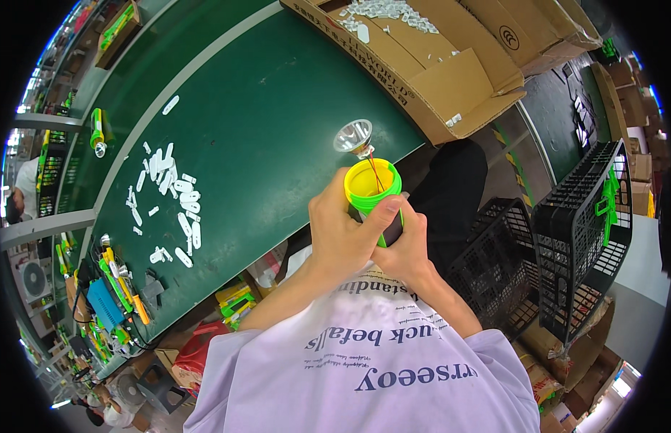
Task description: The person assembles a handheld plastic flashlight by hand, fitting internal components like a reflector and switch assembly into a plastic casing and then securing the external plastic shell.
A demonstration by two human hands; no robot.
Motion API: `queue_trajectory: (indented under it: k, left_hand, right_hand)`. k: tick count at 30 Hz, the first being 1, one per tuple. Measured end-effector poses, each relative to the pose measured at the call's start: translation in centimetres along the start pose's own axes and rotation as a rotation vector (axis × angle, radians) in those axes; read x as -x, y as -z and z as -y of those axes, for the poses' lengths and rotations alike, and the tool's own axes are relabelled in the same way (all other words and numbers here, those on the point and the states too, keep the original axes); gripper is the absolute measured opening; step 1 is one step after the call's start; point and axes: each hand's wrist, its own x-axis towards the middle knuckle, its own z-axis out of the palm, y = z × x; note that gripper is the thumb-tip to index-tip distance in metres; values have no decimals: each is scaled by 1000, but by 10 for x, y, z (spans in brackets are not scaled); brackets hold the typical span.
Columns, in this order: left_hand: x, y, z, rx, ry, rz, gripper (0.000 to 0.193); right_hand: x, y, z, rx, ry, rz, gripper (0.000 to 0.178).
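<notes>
In front of my chest, my left hand (pixel 339 231) is wrapped round a green and yellow flashlight body (pixel 389 185), held upright with its open end facing up. My right hand (pixel 406 249) grips the same body from the right and below, fingers close to the left ones. A clear, shiny reflector (pixel 353 136) sits above the open rim, joined to the inside by thin red wires (pixel 377 173). Most of the body's lower part is hidden by my hands; a dark patch shows between them.
Small white plastic parts (pixel 185 186) lie scattered on the green table (pixel 263 108). An open cardboard box (pixel 393 76) with more white pieces stands at the far right. A finished-looking flashlight (pixel 98 133) lies at left, near tools (pixel 122 285). Black plastic crates (pixel 566 238) stand to the right.
</notes>
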Motion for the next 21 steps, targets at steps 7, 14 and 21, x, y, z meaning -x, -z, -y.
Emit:
queue_trajectory:
  k: [7, 14, 21]
  left_hand:
    - [-7, -9, 2, 186, 61, -48, 40]
    - [-25, -23, -17, -118, -147, 8, 42]
    - [-131, -25, -52, -250, -358, 454, 45]
  right_hand:
    - [-2, 9, 7, -65, -121, 88, 52]
    - [2, 14, 13, -309, -163, 46, 49]
    - [6, 47, 16, -1095, -321, 142, 26]
